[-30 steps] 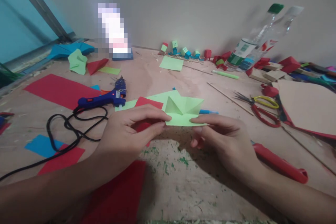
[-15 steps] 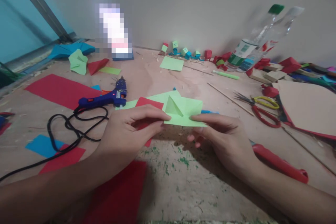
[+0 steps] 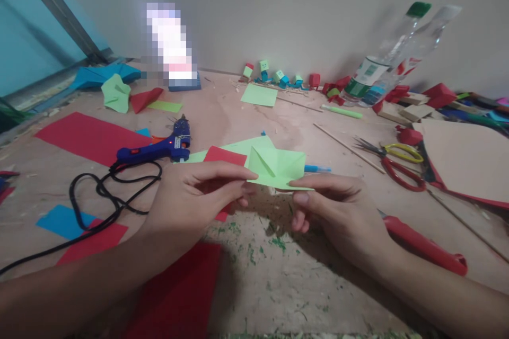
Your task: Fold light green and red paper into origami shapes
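A folded light green paper (image 3: 278,167) is held above the table, its front edge nearly edge-on and a creased triangular flap showing behind. My left hand (image 3: 199,190) pinches its left corner between thumb and forefinger. At the right corner, my right hand (image 3: 342,206) has its thumb and forefinger closed on the paper, the other fingers curled below. Beneath and behind lie a red paper piece (image 3: 225,155) and a larger green sheet (image 3: 238,145), partly covered. The tip of a blue pen (image 3: 317,169) shows beyond the right hand.
A blue glue gun (image 3: 159,149) with a looped black cable lies at the left. Scissors (image 3: 397,161) and a red-handled tool (image 3: 425,246) are at the right. Bottles (image 3: 366,79), small paper figures (image 3: 280,77) and a bright pixelated screen (image 3: 173,45) stand along the wall.
The front edge of the green paper has tilted and looks thinner. My right thumb and curled fingers have shifted slightly, and more of my left hand's lower fingers shows.
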Available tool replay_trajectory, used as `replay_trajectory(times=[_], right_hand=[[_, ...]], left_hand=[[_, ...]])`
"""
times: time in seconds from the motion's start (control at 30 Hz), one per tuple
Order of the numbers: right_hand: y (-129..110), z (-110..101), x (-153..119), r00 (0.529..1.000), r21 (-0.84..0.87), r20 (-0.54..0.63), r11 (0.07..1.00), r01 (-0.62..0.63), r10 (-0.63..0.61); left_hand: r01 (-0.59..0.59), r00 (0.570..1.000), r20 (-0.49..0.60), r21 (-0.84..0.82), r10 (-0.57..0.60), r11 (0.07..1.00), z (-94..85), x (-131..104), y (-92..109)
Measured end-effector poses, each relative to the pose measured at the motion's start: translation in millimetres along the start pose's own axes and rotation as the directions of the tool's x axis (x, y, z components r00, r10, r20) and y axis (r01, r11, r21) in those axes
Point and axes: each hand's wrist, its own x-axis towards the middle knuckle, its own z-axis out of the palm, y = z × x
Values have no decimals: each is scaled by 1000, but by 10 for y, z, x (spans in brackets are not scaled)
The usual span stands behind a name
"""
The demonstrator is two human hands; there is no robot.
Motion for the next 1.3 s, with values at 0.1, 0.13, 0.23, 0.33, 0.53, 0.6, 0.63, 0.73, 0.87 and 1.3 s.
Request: replay_trajectory(times=[0.1, 0.13, 0.23, 0.33, 0.53, 0.6, 0.63, 0.73, 0.87, 1.3], right_hand=[[-7, 4, 8, 1000, -6, -4, 1000, 10, -10], [-11, 6, 9, 1000, -4, -5, 1000, 12, -12], [-23, 17, 8, 1000, -14, -4, 1000, 8, -8], [-25, 38, 3, 1000, -29, -19, 1000, -10, 9], [28, 27, 7, 999, -28, 10, 999, -47, 47], [30, -10, 21, 999, -35, 25, 999, -39, 40], [23, -31, 30, 1000, -31, 22, 999, -20, 21], [-23, -83, 47, 993, -45, 29, 993, 113, -112], [-82, -64, 13, 971, -229, 149, 949, 217, -186], [-83, 67, -77, 970, -486, 170, 842, 235, -172]], left_hand=[[72, 996, 64, -97, -66, 993, 7, -2, -16], [78, 994, 79, -113, -69, 991, 10, -4, -14], [29, 998, 66, -92, -23, 995, 16, -9, 3], [-46, 998, 33, 16, 46, 999, 14, -8, 22], [-215, 973, -24, 240, 228, 947, 13, -51, 69], [-261, 957, -45, 297, 286, 918, 17, -68, 82], [-271, 953, -47, 319, 301, 908, 18, -74, 84], [-325, 932, -21, 402, 363, 856, 13, -95, 66], [-380, 922, 93, 409, 376, 830, 3, -147, 12], [-23, 986, 167, 1, 22, 1000, 70, -112, 118]])
